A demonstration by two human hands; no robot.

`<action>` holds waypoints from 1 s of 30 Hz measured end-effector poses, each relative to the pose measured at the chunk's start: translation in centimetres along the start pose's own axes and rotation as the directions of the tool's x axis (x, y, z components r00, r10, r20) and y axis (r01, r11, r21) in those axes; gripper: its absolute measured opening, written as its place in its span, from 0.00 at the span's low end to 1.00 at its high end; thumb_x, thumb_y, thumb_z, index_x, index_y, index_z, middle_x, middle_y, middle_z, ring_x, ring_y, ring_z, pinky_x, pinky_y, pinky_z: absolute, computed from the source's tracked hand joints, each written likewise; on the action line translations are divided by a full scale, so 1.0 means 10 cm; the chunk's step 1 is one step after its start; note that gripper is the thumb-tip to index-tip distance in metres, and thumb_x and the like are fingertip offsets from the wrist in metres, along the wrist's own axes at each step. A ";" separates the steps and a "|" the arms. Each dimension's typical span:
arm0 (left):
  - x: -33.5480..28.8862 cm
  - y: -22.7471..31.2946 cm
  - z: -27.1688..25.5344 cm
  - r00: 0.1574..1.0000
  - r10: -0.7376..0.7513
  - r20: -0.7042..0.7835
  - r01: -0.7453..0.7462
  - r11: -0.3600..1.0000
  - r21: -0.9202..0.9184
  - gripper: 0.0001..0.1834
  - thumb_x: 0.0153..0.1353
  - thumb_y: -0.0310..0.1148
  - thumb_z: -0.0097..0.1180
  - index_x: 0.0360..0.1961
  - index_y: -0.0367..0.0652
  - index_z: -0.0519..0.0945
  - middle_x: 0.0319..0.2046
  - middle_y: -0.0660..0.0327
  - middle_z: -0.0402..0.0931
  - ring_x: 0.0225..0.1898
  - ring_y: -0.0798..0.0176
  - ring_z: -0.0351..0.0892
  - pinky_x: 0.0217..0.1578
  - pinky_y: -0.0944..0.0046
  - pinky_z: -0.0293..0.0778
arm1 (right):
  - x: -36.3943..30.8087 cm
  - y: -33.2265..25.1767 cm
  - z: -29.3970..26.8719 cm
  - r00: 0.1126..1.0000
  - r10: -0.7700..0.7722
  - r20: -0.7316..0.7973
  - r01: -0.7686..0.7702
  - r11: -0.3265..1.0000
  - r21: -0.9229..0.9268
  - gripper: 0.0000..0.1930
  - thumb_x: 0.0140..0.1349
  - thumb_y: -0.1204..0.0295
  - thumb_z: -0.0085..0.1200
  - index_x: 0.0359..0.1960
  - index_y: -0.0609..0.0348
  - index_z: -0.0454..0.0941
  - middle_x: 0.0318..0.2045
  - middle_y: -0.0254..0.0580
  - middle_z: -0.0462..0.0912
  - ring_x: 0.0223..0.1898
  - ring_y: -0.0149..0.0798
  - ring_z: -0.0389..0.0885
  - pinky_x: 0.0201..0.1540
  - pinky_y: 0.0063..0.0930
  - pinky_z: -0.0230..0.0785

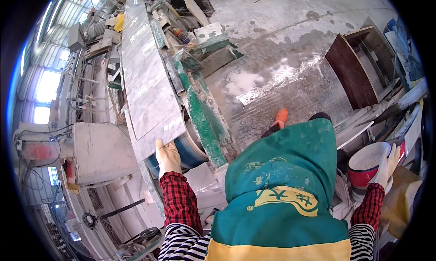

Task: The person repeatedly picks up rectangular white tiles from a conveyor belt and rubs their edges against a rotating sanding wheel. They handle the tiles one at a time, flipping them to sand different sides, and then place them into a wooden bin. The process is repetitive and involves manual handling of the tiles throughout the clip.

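A long grey-white stone slab (pixel 159 111) lies on a conveyor at the left. My left hand (pixel 168 159), in a pale glove, is closed on the near end of this slab, at its corner over a blue roller (pixel 186 152). At the far right, my right hand (pixel 386 168), also in a pale glove, is beside the rim of a red bucket (pixel 361 177). Its fingers are stretched out, and whether it touches the bucket I cannot tell. The bucket's inside looks whitish.
A green, dust-covered machine frame (pixel 197 109) runs along the conveyor's right side. Beyond the wet floor (pixel 281 79) stands a dark red open box (pixel 352 72). Boards and panels (pixel 359 134) lean at the right. Machinery with cables (pixel 41 145) is at the far left.
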State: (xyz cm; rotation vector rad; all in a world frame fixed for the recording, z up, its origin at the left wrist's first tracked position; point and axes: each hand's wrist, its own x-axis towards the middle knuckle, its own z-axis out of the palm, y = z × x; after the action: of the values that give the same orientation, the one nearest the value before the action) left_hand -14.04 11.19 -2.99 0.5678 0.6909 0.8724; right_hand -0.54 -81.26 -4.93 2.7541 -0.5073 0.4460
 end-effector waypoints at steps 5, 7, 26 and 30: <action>-0.35 0.07 0.37 0.998 0.031 0.063 -0.047 0.963 0.266 0.21 0.79 0.36 0.47 0.61 0.28 0.71 0.57 0.48 0.79 0.57 0.53 0.81 0.62 0.54 0.80 | -0.04 -0.08 -0.10 1.000 0.004 0.006 -0.004 1.000 -0.025 0.27 0.78 0.55 0.47 0.73 0.53 0.69 0.75 0.55 0.64 0.76 0.52 0.61 0.77 0.42 0.52; -0.30 0.12 0.35 0.999 -0.045 -0.001 0.042 0.911 0.409 0.21 0.79 0.41 0.49 0.56 0.30 0.75 0.46 0.53 0.82 0.44 0.59 0.84 0.48 0.61 0.84 | -0.08 -0.08 -0.09 1.000 0.006 -0.024 -0.006 1.000 -0.003 0.27 0.77 0.56 0.48 0.72 0.53 0.70 0.75 0.54 0.65 0.76 0.52 0.62 0.77 0.43 0.53; 0.05 0.68 0.41 0.866 -0.485 0.124 -0.429 -0.591 0.683 0.34 0.66 0.29 0.61 0.71 0.30 0.65 0.57 0.37 0.79 0.53 0.36 0.82 0.54 0.44 0.77 | -0.41 -0.66 -0.73 0.969 0.031 -0.243 -0.020 0.999 0.047 0.19 0.65 0.65 0.61 0.55 0.59 0.82 0.59 0.55 0.80 0.63 0.58 0.76 0.71 0.48 0.63; 0.47 1.13 -0.33 0.397 -0.565 0.723 -0.870 -0.484 0.099 0.29 0.68 0.35 0.63 0.67 0.35 0.74 0.58 0.42 0.79 0.59 0.42 0.79 0.63 0.53 0.75 | -0.15 -0.96 -1.28 0.977 0.116 -0.180 -0.091 0.985 0.143 0.25 0.53 0.64 0.67 0.53 0.60 0.81 0.58 0.54 0.79 0.60 0.58 0.76 0.65 0.51 0.67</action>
State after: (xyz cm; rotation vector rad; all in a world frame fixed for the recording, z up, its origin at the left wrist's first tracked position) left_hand -19.86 21.63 1.28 3.1442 -0.1363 -0.0705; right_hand -1.27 -67.80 3.87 2.7822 -0.5945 0.7845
